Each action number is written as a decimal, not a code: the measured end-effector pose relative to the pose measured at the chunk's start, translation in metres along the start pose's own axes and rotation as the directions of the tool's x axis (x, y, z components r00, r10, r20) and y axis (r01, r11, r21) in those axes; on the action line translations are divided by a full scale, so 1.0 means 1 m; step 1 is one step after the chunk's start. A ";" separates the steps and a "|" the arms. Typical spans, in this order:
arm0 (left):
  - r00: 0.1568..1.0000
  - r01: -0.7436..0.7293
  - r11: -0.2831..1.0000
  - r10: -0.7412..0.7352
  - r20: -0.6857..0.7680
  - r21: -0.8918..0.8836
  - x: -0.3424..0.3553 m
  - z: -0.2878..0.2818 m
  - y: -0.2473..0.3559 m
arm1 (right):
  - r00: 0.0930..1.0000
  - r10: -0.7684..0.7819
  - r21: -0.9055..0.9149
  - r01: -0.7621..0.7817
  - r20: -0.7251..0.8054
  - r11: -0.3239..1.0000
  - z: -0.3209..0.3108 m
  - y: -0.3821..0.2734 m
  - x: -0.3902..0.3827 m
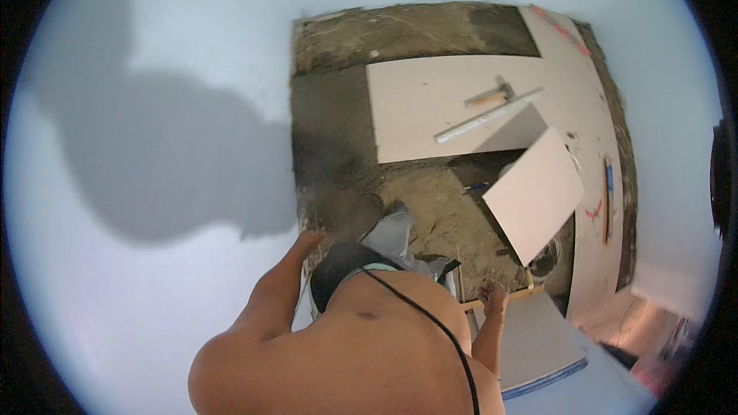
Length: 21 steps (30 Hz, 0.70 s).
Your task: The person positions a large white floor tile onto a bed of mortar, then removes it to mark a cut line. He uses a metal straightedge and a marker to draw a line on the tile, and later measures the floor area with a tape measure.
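Note:
My left hand (310, 238) hangs low beside the white wall on my left, small and smeared, so its fingers do not show clearly. My right hand (494, 297) is above the near end of a tile stack (534, 342), its fingers apart and nothing seen in them. Ahead of it, a pale square tile (536, 196) sits tilted, overlapping the laid tiles. On a large laid tile (415, 107) rest a hammer (492, 95) with a wooden handle and a long metal straightedge (486, 117).
Bare brown ground (423, 196) and a dark mortar bed (327, 123) border the tiles. A blue-and-brown bar (609, 200) and red-handled pliers (594, 210) lie on the right-hand strip. A red bar (561, 28) is at the far right corner. White walls (154, 292) enclose the floor.

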<state>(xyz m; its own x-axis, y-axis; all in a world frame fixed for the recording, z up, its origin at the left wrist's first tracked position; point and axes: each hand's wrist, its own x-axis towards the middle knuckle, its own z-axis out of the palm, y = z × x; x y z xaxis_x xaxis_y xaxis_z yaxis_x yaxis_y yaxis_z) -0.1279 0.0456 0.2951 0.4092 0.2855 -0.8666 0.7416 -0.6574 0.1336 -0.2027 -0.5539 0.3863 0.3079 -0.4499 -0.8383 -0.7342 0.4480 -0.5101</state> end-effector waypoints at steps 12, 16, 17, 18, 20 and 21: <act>0.988 -0.141 0.990 0.140 0.062 0.004 -0.018 -0.060 0.229 | 0.932 0.161 0.336 -0.045 -0.326 0.941 -0.042 0.124 -0.068; 0.966 -0.239 0.971 0.234 0.113 0.025 0.042 -0.090 0.295 | 0.914 0.220 0.357 -0.090 -0.341 0.930 -0.015 0.167 -0.077; 0.969 -0.211 0.977 0.206 0.138 0.027 0.043 -0.083 0.318 | 0.921 0.173 0.295 -0.067 -0.350 0.953 -0.013 0.199 -0.070; 0.975 -0.177 0.977 0.158 0.156 0.120 0.011 -0.070 0.354 | 0.923 0.135 0.230 -0.052 -0.360 0.972 -0.008 0.247 -0.060; 0.943 -0.302 0.952 0.291 0.163 0.046 0.012 -0.063 0.380 | 0.926 0.165 0.228 -0.090 -0.338 0.970 0.008 0.285 -0.051; 0.920 -0.360 0.933 0.355 0.164 0.006 0.013 -0.056 0.391 | 0.912 0.250 0.300 -0.151 -0.326 0.942 0.017 0.290 -0.051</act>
<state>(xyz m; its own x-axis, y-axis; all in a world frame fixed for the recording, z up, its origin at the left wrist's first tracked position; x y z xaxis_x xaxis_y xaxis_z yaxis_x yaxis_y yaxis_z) 0.1968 -0.1687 0.3625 0.5524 -0.0848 -0.8292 0.5412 -0.7201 0.4342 -0.4211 -0.3878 0.2779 -0.0997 -0.5498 -0.8293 -0.5562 0.7219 -0.4118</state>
